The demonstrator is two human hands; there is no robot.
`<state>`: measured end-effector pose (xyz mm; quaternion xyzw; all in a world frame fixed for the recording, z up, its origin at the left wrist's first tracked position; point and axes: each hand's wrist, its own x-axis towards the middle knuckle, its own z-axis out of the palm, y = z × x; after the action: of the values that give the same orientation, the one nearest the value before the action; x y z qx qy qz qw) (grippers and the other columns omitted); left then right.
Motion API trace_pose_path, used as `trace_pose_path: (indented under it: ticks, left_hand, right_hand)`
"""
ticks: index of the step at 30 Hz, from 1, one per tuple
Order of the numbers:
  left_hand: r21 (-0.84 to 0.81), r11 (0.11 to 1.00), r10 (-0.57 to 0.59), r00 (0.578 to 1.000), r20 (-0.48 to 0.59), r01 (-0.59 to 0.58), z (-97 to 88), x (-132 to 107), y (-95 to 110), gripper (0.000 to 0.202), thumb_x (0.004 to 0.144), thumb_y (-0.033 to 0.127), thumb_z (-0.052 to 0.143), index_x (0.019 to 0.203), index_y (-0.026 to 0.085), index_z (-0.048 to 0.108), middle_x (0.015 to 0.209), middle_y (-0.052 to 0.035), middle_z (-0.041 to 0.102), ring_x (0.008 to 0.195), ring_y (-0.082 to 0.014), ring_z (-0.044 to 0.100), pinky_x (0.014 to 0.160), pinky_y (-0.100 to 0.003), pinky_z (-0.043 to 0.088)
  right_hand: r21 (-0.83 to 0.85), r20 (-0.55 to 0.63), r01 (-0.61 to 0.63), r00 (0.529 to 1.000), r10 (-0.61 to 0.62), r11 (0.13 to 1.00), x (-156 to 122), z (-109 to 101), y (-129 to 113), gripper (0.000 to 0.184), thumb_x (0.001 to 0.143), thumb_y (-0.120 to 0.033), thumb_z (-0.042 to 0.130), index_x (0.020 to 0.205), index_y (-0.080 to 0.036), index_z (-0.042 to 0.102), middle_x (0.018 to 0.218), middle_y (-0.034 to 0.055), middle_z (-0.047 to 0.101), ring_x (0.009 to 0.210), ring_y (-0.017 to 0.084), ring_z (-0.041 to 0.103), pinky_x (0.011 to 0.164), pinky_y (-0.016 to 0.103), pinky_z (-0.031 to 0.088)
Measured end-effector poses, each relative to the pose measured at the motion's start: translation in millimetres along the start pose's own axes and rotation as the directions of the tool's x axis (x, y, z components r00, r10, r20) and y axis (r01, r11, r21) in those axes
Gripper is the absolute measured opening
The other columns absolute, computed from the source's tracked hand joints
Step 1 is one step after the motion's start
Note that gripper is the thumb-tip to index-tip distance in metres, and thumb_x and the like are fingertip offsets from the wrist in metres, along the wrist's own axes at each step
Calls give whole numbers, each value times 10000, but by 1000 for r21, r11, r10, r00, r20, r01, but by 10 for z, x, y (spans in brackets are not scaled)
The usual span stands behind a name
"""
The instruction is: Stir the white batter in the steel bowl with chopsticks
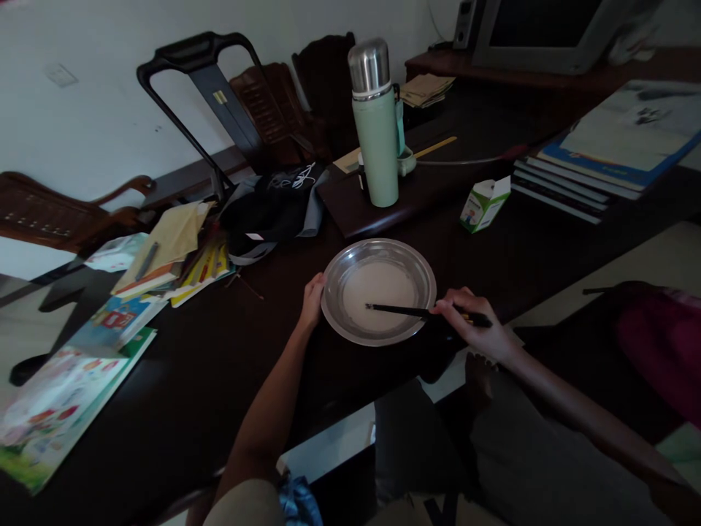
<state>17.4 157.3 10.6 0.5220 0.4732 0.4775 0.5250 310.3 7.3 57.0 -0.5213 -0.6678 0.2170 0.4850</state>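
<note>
A round metal basin [335, 315] sits on the dark table with a pale, whitish layer [377, 288] in its bottom; whether that is liquid or powder I cannot tell. My left hand [313, 298] grips the basin's left rim, its fingertips partly hidden behind the side. On the right, my right hand [474, 321] is closed around dark chopsticks [397, 311]. Their tips reach over the basin's middle, at or just above the pale layer. Beyond the basin stands a small green-and-white carton [485, 204] with its top opened.
A pale green thermos [377, 139] with a steel cap stands upright behind the basin. Stacked books [607, 157] lie at the right. Books and papers [125, 321] spread along the left, near a black bag [279, 208]. Wooden chairs [268, 102] and a television [539, 33] are farther back.
</note>
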Motion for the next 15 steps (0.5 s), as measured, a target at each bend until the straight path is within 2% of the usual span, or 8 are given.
trace_pose_path:
  ticks: [3,6,10,15]
  left_hand:
    - [11,1000,4,1000,4,-4,-7,-7,6,440,730,517,675,578,197,414,563,51,354,514,-89,316,481,-227,275]
    - [16,1000,22,1000,7,-22,-13,-8,-2,427,753,506,667,586,194,427,567,48,370,523,-91,329,491,-226,294]
    - [8,1000,29,1000,13,-29,-13,-8,-9,434,753,502,667,583,192,415,568,49,368,527,-89,328,500,-224,297]
    - [14,1000,13,1000,11,-13,-7,-4,-5,448,731,520,671,572,195,406,571,47,355,530,-93,313,504,-230,281]
  right_hand:
    - [-25,14,61,998,-61,998,46,105,28,213,926,-315,576,766,-212,670,690,3,681,609,135,595,644,311,399]
    - [-57,38,55,998,-53,997,63,86,73,175,935,-288,567,806,-209,656,705,-4,659,587,117,563,616,297,382]
    - [-10,25,-54,998,54,998,19,-94,67,191,935,-317,565,790,-205,619,679,-14,572,573,105,518,543,265,362]
    - [23,-8,-199,980,200,980,-43,-249,-55,325,927,-412,555,684,-204,611,572,-23,490,493,98,441,468,255,325]
